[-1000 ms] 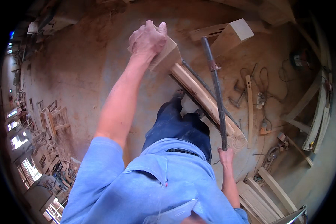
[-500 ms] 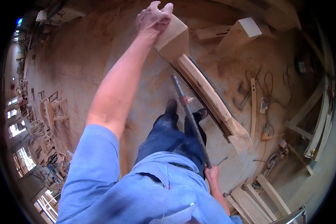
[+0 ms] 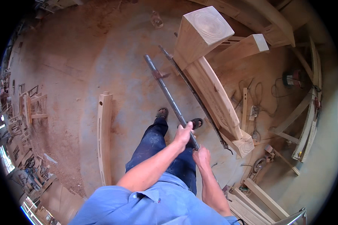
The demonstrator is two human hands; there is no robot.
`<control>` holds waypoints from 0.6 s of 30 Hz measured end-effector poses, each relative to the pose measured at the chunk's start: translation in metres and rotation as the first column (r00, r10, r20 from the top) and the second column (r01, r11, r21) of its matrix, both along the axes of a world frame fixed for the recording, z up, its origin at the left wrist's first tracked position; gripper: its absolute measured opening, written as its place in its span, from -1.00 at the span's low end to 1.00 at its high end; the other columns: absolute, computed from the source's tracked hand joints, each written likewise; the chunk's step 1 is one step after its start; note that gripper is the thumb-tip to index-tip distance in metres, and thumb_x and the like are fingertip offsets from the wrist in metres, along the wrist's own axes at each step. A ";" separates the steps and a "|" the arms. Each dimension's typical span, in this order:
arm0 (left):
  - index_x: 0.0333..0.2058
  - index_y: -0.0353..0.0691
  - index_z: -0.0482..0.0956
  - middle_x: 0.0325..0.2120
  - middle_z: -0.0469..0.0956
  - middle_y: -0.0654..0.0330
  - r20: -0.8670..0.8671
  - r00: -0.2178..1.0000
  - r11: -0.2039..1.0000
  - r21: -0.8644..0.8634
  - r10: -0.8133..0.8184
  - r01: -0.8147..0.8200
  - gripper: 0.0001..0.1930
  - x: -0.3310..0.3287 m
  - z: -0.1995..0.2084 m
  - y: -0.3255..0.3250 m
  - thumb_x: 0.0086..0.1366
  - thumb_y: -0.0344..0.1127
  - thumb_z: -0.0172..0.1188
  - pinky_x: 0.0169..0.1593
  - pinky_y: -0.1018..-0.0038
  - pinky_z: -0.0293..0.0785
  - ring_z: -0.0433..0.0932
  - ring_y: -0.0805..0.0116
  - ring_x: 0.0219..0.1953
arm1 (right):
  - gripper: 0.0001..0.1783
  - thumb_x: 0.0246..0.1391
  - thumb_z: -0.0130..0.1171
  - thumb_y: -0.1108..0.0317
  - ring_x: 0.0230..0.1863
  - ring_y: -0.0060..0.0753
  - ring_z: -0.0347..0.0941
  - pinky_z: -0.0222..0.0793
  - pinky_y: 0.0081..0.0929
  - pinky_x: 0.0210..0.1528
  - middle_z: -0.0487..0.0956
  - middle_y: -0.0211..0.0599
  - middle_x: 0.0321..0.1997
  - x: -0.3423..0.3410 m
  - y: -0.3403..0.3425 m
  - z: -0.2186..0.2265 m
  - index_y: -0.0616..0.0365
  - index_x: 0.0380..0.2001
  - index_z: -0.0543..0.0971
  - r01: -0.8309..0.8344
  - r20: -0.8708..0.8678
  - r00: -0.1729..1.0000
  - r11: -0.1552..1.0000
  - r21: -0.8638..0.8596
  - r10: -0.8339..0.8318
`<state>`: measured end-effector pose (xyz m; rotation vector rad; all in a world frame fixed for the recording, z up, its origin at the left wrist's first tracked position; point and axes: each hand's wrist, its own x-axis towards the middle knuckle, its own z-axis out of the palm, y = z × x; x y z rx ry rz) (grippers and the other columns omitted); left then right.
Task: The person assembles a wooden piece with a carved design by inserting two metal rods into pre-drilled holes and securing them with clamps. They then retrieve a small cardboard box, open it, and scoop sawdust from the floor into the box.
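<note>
A long metal bar clamp (image 3: 171, 99) slants across in front of me, with a rusty sliding jaw near its far end. My left hand (image 3: 183, 135) is wrapped round its lower part. Just below, my right hand (image 3: 202, 155) grips the near end. To the right stands a heavy pale wooden frame: a thick square post (image 3: 205, 30) with a curved rail (image 3: 214, 93) running to another post (image 3: 245, 144) at the near end. A second bar clamp (image 3: 193, 92) lies along the frame's left side, apart from the one I hold.
On my left a slotted wooden beam (image 3: 104, 138) lies on the floor. Another post (image 3: 238, 50) stands behind the frame. Cords and a power tool (image 3: 254, 111) lie to the right, with planks (image 3: 266, 198) at lower right and a wooden frame (image 3: 35, 105) far left.
My left hand has left the top of the wooden post and come down onto the bar clamp. The clamp has swung leftward, still in my right hand. My view has shifted too.
</note>
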<state>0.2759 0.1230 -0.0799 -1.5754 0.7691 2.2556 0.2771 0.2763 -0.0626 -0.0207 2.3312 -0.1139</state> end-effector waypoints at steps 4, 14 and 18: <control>-0.20 -0.26 0.26 -0.50 0.48 0.13 0.031 0.988 0.982 -0.116 0.153 -0.148 -0.65 -0.021 -0.022 -0.001 0.45 -0.08 0.11 -0.50 0.31 0.52 0.48 0.25 -0.63 | -0.66 0.03 0.20 0.16 -0.18 0.28 0.58 0.48 0.07 -0.09 0.63 0.25 -0.31 -0.010 -0.013 0.005 0.26 -0.32 0.62 -0.077 -0.006 0.997 0.994 -0.080 0.077; -0.25 -0.20 0.30 -0.54 0.47 0.17 -0.306 0.909 0.939 -0.106 0.283 -0.328 -0.71 -0.078 -0.089 -0.077 0.44 -0.12 0.13 -0.46 0.35 0.54 0.52 0.27 -0.58 | -0.60 0.07 0.15 0.06 -0.23 0.20 0.61 0.48 0.00 -0.13 0.65 0.11 -0.37 0.013 0.145 -0.029 0.19 -0.30 0.70 0.053 -0.024 0.998 0.996 0.076 -0.051; -0.25 -0.24 0.38 -0.48 0.55 0.12 -0.327 0.924 0.959 -0.129 0.200 -0.253 -0.77 -0.109 -0.100 -0.035 0.44 -0.18 0.12 -0.40 0.30 0.55 0.58 0.21 -0.52 | -0.60 0.07 0.17 0.07 -0.21 0.23 0.61 0.48 0.03 -0.12 0.63 0.20 -0.33 -0.005 0.145 -0.042 0.22 -0.31 0.70 0.137 -0.082 0.988 0.986 0.090 -0.130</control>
